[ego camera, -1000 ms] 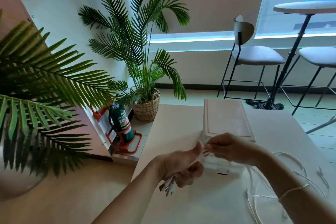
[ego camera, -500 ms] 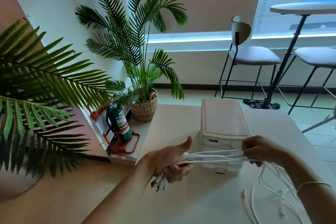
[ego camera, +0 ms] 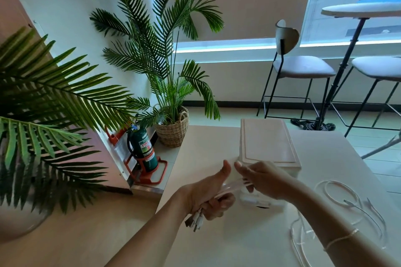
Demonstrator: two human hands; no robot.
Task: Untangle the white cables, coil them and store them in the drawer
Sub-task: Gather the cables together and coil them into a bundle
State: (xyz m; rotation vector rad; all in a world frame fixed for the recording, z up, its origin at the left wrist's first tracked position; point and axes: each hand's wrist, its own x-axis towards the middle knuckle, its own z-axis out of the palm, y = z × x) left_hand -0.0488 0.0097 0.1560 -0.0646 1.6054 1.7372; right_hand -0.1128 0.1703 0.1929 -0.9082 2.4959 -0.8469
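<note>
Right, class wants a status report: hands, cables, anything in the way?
Left hand grips white cables, plug ends hanging below. Right hand pinches the strands beside it. Loose loops on table. Drawer unit behind hands, nothing blocking.

An office lounge or break area: 2 potted palms (ego camera: 152,54), a fire extinguisher (ego camera: 144,147) by the wall, bar stools (ego camera: 301,69) at a high round table (ego camera: 364,10).

White cables (ego camera: 233,186) blur between the hands; drawer front hidden.

Glossy white plastic cables (ego camera: 355,206), smooth matt plastic drawer unit (ego camera: 268,144), matt pale table (ego camera: 217,245).
</note>
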